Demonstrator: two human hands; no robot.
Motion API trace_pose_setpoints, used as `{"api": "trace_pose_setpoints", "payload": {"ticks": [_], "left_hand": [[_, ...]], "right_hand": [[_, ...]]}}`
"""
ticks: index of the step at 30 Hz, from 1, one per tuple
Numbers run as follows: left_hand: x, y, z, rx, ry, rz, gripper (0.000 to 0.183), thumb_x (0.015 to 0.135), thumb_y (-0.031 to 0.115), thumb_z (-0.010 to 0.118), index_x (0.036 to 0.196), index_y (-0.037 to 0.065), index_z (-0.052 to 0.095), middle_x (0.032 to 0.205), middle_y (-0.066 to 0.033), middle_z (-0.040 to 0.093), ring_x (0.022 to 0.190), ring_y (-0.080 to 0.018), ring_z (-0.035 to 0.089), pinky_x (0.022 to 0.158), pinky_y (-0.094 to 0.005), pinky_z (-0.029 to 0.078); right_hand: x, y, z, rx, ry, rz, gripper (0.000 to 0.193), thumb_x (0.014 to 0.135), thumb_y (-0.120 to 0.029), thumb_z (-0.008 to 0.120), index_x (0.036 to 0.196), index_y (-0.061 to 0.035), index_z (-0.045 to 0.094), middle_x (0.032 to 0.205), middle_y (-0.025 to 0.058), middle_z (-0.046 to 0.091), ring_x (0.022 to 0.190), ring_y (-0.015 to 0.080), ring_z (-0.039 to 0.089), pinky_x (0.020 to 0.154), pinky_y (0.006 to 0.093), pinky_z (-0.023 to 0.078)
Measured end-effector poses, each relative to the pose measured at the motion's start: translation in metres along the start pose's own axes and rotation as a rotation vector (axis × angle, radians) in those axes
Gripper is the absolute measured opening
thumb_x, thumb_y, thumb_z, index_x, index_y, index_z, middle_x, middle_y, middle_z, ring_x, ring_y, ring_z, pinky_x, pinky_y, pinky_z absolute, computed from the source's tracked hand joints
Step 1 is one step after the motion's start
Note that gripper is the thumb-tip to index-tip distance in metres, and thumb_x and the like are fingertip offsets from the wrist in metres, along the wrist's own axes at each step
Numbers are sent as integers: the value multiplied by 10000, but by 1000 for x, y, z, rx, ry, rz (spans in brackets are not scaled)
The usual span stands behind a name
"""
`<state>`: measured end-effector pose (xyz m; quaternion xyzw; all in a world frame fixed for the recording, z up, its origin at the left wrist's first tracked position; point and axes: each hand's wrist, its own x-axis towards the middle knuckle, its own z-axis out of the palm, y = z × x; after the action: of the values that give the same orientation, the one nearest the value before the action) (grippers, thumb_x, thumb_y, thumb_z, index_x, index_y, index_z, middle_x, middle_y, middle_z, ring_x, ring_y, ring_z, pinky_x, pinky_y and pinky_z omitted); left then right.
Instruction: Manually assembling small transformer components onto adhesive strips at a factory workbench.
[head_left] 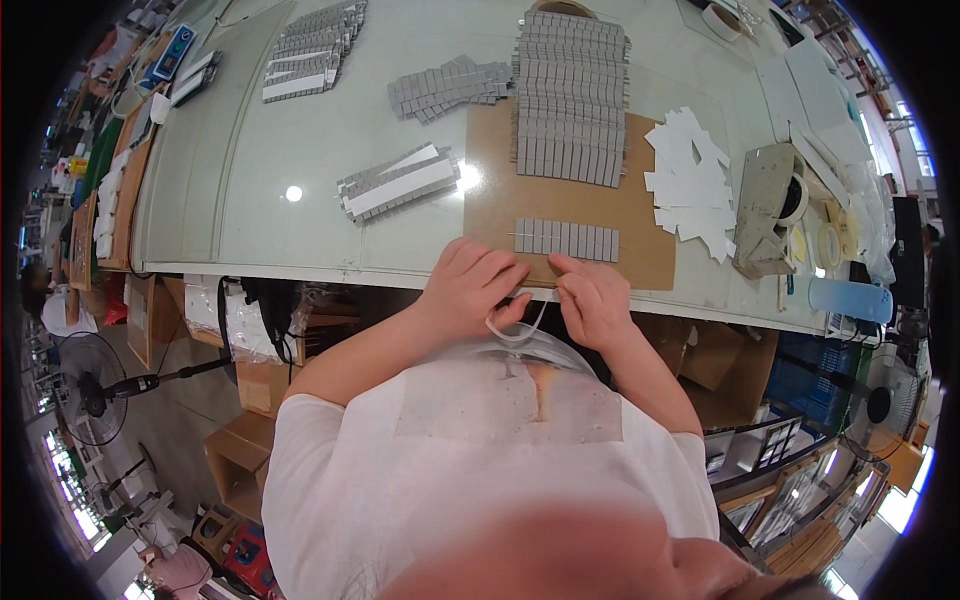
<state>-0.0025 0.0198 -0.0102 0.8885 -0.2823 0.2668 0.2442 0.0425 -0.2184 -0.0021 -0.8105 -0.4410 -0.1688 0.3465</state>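
Note:
At the table's front edge, my left hand [468, 288] and my right hand [596, 304] are close together with fingers pinched. Between them runs a narrow white strip [497, 331], its slack hanging in a loop below the edge; both hands grip it. Just beyond my fingers a short grey slatted piece [567, 240] lies flat on a brown board [652, 272]. Farther back on that board, a large overlapping stack of similar grey slatted pieces [570, 110] stretches away from me. My fingertips hide part of the strip.
More grey pieces with white strips [400, 184] lie left of the board, others [448, 86] behind. White paper pieces [690, 185] are heaped at right, beside a tape dispenser [765, 205] and a blue bottle [850, 300]. Cartons [240, 460] and a fan [95, 388] stand below the table.

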Motion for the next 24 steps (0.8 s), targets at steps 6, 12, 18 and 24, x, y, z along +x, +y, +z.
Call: {"api": "trace_pose_setpoints", "payload": {"ticks": [6, 12, 18, 24], "left_hand": [[16, 7, -7, 30, -78, -35, 480, 786, 340, 766, 1206, 116, 705, 1175, -26, 599, 1064, -229, 537, 931, -407, 448], [22, 9, -8, 14, -152, -40, 576, 785, 392, 773, 1286, 130, 665, 1268, -51, 563, 1174, -245, 514, 1035, -432, 420], [18, 7, -4, 65, -194, -50, 549, 817, 483, 734, 1290, 207, 695, 1295, -45, 544, 1199, -236, 500, 1056, -450, 393], [19, 8, -3, 62, -180, -29, 550, 806, 476, 735, 1283, 204, 697, 1292, -44, 544, 1186, -245, 502, 1045, -446, 397]], "right_hand": [[-8, 2, 6, -55, 112, 34, 180, 829, -7, 675, 994, -27, 605, 1082, 182, 739, 781, 322, 699, 685, 407, 556], [-7, 3, 6, -69, 103, 52, 186, 832, -26, 688, 1002, -34, 613, 1071, 169, 737, 773, 321, 698, 679, 414, 559], [-3, -1, 4, -48, 99, 78, 149, 828, -5, 664, 968, -23, 618, 1055, 183, 742, 776, 330, 701, 687, 405, 557], [-5, -1, 2, -30, 125, 51, 156, 833, 10, 659, 979, -17, 613, 1043, 189, 738, 776, 335, 701, 679, 407, 556]]}}
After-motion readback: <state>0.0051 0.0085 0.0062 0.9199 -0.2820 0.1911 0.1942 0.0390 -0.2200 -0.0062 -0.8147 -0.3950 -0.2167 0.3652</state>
